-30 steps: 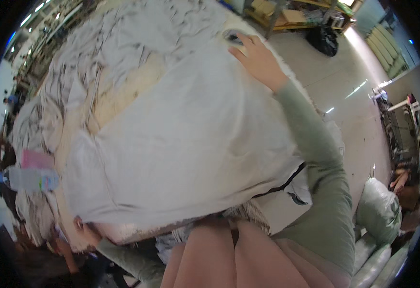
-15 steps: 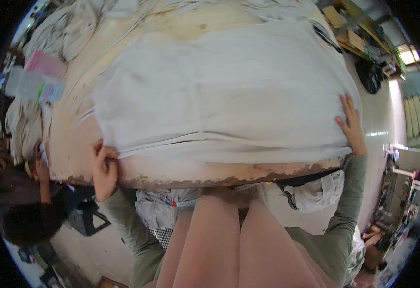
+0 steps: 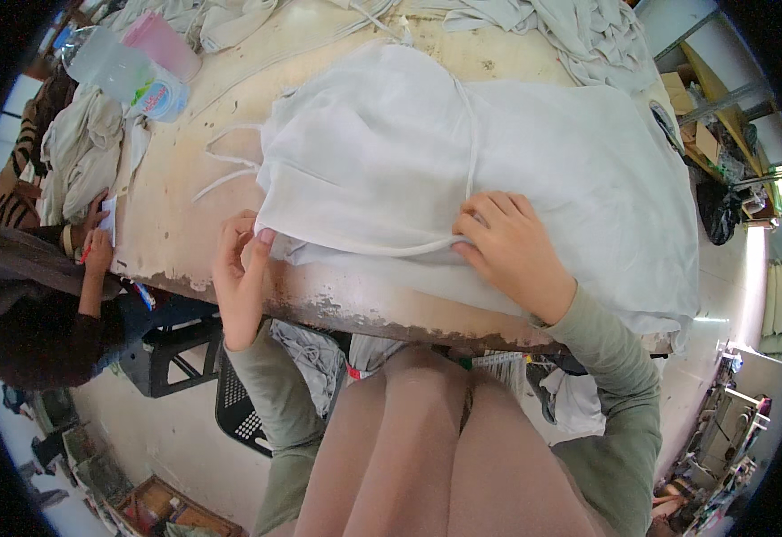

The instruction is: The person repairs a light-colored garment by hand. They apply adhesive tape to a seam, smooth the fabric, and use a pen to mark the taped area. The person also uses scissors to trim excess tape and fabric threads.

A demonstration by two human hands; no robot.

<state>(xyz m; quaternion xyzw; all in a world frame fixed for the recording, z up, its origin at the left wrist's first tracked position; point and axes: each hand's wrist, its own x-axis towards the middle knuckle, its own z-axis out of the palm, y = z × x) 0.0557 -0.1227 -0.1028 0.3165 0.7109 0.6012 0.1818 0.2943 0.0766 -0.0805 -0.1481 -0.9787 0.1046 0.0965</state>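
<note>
A white garment (image 3: 579, 170) with thin ties lies spread on the worn pale table. Its left part, a bodice-like section, has an edge running toward me with a narrow band along it. My left hand (image 3: 241, 273) pinches the near left corner of that section between thumb and fingers. At the band's right end, my right hand (image 3: 512, 255) has its thumb and fingers closed on the edge. One thin tie (image 3: 472, 134) runs across the garment down to my right hand. Loose ties (image 3: 228, 181) trail off its left side onto the table.
A clear plastic bottle (image 3: 109, 67) and a pink cup (image 3: 163, 45) stand at the far left. Heaps of pale cloth (image 3: 579, 40) lie along the table's far side. On the left, another person's hand (image 3: 97, 251) holds a thin red object. Black plastic stools (image 3: 181, 353) stand below.
My right hand has left the garment's far right side, where it lay flat, and now grips the edge near the middle. My left hand now pinches the corner. The view has shifted.
</note>
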